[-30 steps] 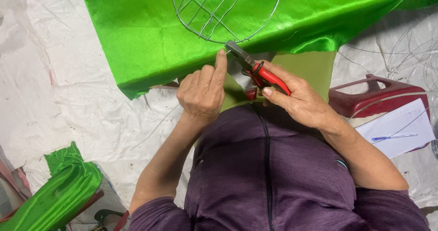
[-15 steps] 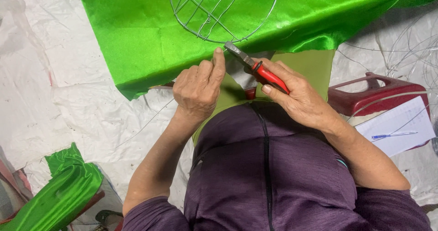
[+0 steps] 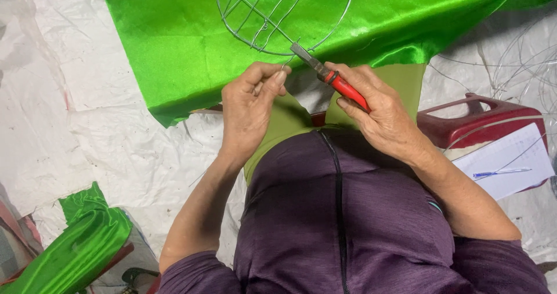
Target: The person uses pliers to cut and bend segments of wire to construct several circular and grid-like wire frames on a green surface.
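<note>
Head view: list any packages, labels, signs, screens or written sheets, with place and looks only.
Paper sheet: right of the person, on the dark red plastic stool; white, rectangular, faint handwriting, a blue pen lying across it.
No packages, signs or screens show.

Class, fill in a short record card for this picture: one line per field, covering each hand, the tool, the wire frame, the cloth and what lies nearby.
Left hand: left hand pinches a thin wire end beside the plier tip
Right hand: right hand grips red-handled pliers
Tool tip: at the rim of the round wire frame
Cloth: shiny green fabric under the frame
Nearby: red plastic stool, white paper with a blue pen, folded green fabric
</note>
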